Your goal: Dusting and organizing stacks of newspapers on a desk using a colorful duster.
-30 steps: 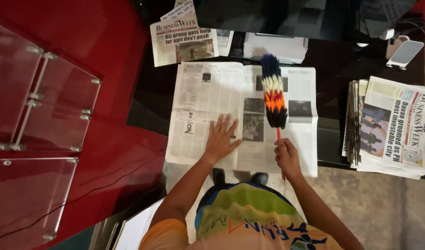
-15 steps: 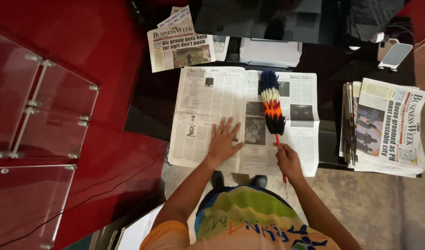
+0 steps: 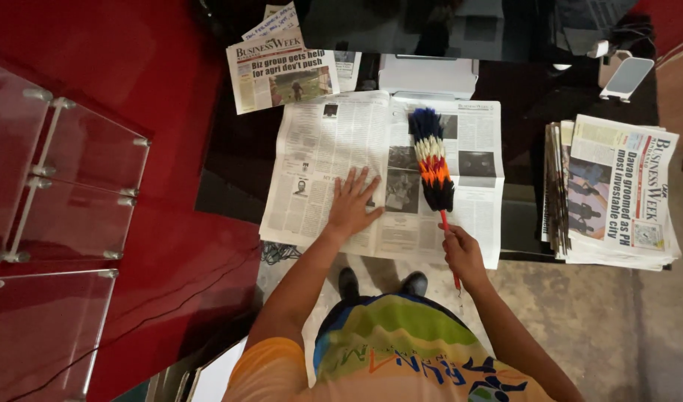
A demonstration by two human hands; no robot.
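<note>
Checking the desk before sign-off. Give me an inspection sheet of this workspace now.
Surface: dark glossy desk, mostly covered with papers.
Job's things: open newspaper spread flat, its near edge hanging over the desk front; multicoloured feather duster lying on its right page.
Clutter: folded newspaper at the back left; stack of newspapers on the right; white box-like device behind the open paper; small white stand at the back right.
Hands: left hand flat on the open newspaper, fingers spread; right hand gripping the duster's red handle.
Cables: dark tangle below the desk edge.
Surroundings: red wall or panel, glass shelves at left, concrete floor.
</note>
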